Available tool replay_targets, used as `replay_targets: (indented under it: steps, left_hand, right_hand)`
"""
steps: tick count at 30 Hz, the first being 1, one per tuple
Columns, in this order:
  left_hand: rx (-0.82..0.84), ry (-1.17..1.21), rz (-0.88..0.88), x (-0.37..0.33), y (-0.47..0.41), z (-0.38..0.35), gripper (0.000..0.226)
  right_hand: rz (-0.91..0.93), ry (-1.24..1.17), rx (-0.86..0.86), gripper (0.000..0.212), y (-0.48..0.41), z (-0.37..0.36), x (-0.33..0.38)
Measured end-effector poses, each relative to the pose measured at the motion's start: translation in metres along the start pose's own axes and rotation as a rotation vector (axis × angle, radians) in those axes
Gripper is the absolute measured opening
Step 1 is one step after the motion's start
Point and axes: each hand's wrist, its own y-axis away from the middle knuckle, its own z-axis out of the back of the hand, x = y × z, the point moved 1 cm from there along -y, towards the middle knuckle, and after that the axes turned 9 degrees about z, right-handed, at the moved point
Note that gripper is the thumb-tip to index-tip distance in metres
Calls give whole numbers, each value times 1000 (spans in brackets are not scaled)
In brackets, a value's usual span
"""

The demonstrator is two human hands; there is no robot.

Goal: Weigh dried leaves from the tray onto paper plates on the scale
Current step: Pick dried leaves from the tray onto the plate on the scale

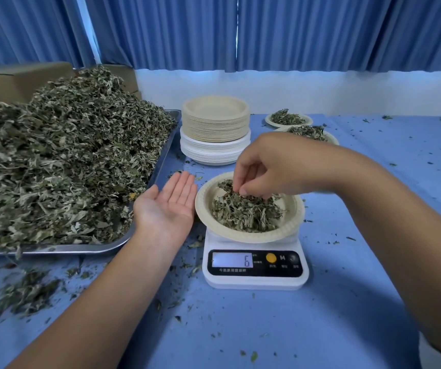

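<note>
My right hand (264, 169) pinches a tuft of dried leaves (246, 211) over the paper plate (251, 234) sitting on the scale (255, 265), near the desk's (347, 302) front edge. My left hand (168, 203) lies flat open, palm up and empty, between that plate and the metal tray (144, 190) heaped with leaves on the desk's left side.

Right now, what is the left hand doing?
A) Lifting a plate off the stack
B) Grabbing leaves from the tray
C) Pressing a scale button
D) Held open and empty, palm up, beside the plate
D: the left hand lies open, palm up, nothing in it, between the tray and the plate on the scale.
</note>
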Motion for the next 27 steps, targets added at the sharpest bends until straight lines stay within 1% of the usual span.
replay_targets:
  steps: [8, 14, 20, 27]
  left_hand:
    - [15, -50, 12, 0, 0, 1, 36]
    - [20, -35, 15, 0, 0, 1, 36]
    - [23, -40, 18, 0, -1, 1, 36]
    - [26, -42, 22, 1, -1, 1, 37]
  right_hand:
    - [-22, -3, -42, 10, -3, 3, -7]
    - [-18, -6, -68, 9, -4, 1, -8]
    - [-27, -4, -132, 8, -4, 4, -12]
    - [-51, 37, -118, 7, -12, -7, -18]
